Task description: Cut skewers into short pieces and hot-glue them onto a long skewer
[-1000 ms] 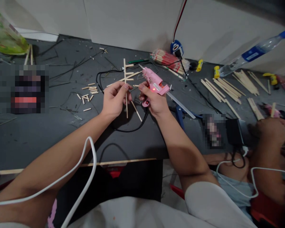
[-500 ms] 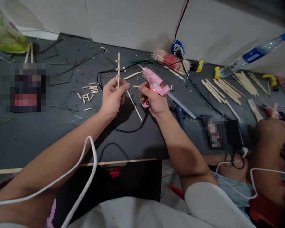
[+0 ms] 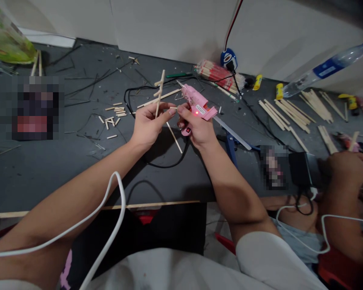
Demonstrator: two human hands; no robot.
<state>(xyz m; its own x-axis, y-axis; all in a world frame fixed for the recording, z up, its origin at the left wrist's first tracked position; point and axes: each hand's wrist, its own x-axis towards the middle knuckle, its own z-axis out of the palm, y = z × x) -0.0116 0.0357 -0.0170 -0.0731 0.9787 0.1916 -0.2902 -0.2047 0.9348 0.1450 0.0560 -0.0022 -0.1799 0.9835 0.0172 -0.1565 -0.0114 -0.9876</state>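
Observation:
My left hand (image 3: pixel 147 127) is closed around a thin wooden stick (image 3: pixel 161 88) that has short crosspieces fixed along its upper part. It stands tilted, top leaning right. In my right hand (image 3: pixel 201 129) is a pink hot glue gun (image 3: pixel 196 98), its red light lit and nozzle pointing up and left. The thumb and fingertips of that hand also pinch a short wooden piece (image 3: pixel 173 108), whose other end meets my left fingertips. Beneath my hands a longer stick (image 3: pixel 174 139) lies on the dark table (image 3: pixel 109 161).
Cut short pieces (image 3: pixel 110 121) lie left of my hands. Behind are a bag of sticks (image 3: pixel 216 74) and a plug socket (image 3: pixel 229 58) with black cables. Loose sticks (image 3: pixel 293 114) and a water bottle (image 3: pixel 329 68) are at right, near another person's hand (image 3: pixel 347 169). A white cable (image 3: pixel 121 193) crosses my left forearm.
My left hand has shifted slightly right, and its stick now leans right instead of standing upright. Its fingertips have come up to the short piece in my right hand, which has hardly moved.

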